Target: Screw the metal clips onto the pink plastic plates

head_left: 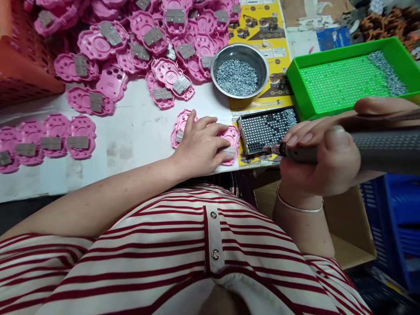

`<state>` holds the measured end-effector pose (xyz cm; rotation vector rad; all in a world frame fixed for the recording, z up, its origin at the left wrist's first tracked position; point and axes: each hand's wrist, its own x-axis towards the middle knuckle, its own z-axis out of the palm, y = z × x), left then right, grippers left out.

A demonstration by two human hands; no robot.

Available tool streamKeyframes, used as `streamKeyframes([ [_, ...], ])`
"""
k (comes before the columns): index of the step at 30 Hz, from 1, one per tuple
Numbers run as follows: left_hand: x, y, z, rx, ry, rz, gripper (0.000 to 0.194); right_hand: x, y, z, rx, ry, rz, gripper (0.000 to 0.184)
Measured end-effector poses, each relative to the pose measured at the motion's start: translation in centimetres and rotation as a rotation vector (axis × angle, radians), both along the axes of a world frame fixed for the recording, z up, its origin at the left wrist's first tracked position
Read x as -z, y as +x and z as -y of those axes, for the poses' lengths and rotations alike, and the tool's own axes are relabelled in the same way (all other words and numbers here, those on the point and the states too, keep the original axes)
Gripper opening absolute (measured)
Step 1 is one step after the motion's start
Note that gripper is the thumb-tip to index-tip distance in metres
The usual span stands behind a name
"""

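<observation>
The left hand (201,146) lies palm down at the near edge of the white, stained surface (141,131), its grip spread, with the digits fanned across two bright-pink moulded plastic shells. The left pink shell (181,122) sits partly covered by the hand; the right pink shell (234,136) sits under the fingertips and thumb, its flat grey metal plate (229,151) near the thumb. The right hand (337,168) has its grip closed around a dark grey, cylindrical power screwdriver (390,148). The tool lies roughly level, its bit (271,148) directed left over the near edge of a black rectangular tray with a perforated plate (257,135); contact between bit and tray cannot be determined. Small silver screws (288,117) gather in the tray's far right corner. Behind it, a round stainless-steel bowl (261,68) holds a heap of similar screws; both containers rest at least partly on a yellow printed sheet (254,105). A green rectangular plastic tray (297,89) stands to the right. Further pink shells form a pile (151,33) at the rear and a row (82,127) at left, near an orange-red perforated plastic basket (19,65).
</observation>
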<state>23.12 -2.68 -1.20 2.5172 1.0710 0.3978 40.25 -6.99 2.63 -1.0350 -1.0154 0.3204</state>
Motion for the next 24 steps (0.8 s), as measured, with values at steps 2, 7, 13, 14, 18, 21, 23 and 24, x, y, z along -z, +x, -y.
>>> streamKeyframes([
  [2, 0.1, 0.0, 0.0, 0.002, -0.003, 0.013, 0.019, 0.1, -0.1, -0.5, 0.007, 0.163, -0.004, 0.029],
  [7, 0.3, -0.1, 0.0, 0.005, 0.005, 0.032, 0.018, 0.4, -0.2, -1.3, -0.038, 0.219, -0.001, 0.023],
  [13, 0.5, -0.2, 0.1, 0.007, 0.020, 0.041, 0.020, 1.2, -0.1, -1.9, -0.007, 0.237, -0.016, 0.026],
  [14, 0.5, -0.2, 0.1, 0.007, 0.021, 0.042, 0.020, 1.3, -0.1, -1.9, 0.003, 0.221, -0.012, 0.027],
  [18, 0.6, -0.2, 0.1, 0.007, 0.018, 0.044, 0.019, 1.2, -0.2, -1.7, -0.001, 0.158, 0.017, 0.021],
  [21, 0.6, -0.3, 0.1, 0.005, 0.019, 0.043, 0.019, 1.1, -0.3, -1.4, -0.023, 0.114, 0.013, 0.020],
  [23, 0.5, -0.3, 0.2, 0.002, 0.018, 0.038, 0.019, 1.2, -0.2, -1.4, -0.015, 0.099, 0.024, 0.020],
  [24, 0.5, -0.3, 0.2, 0.001, 0.018, 0.036, 0.019, 1.4, -0.1, -1.5, -0.013, 0.099, 0.035, 0.021],
])
